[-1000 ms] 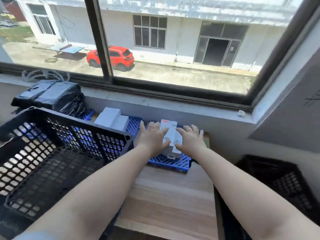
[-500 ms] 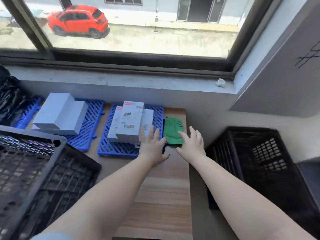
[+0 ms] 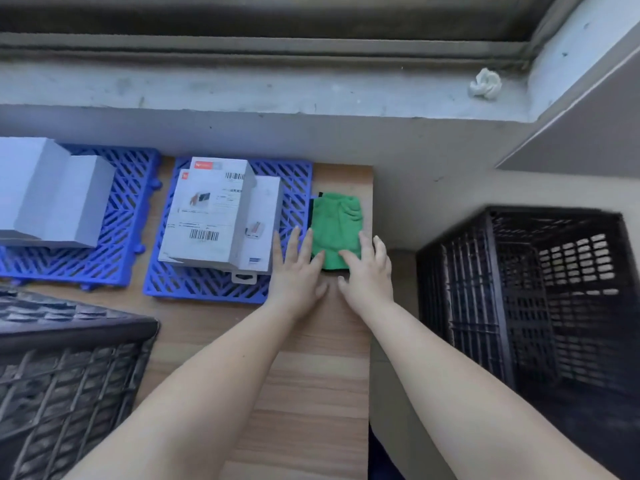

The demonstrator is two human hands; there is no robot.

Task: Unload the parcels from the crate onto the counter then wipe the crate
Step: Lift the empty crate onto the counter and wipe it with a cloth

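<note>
Two white labelled parcels (image 3: 211, 216) lie stacked on a blue plastic grid mat (image 3: 294, 188) on the wooden counter (image 3: 311, 393). Two plain white boxes (image 3: 52, 199) rest on a second blue mat (image 3: 131, 188) to the left. A folded green cloth (image 3: 337, 216) lies at the counter's far right. My left hand (image 3: 298, 268) is flat and open at the cloth's left edge. My right hand (image 3: 367, 271) is open with its fingers resting on the cloth's near right corner. The black mesh crate (image 3: 69, 368) sits at the counter's near left.
A second black mesh crate (image 3: 526, 292) stands lower down, right of the counter. The concrete window sill (image 3: 242, 88) runs along the back with a crumpled white scrap (image 3: 485, 83) on it. A grey wall (image 3: 588, 126) closes the right side.
The view has tilted down and to the right. Both hands left the white parcel on the blue mat and moved right onto the green cloth.
</note>
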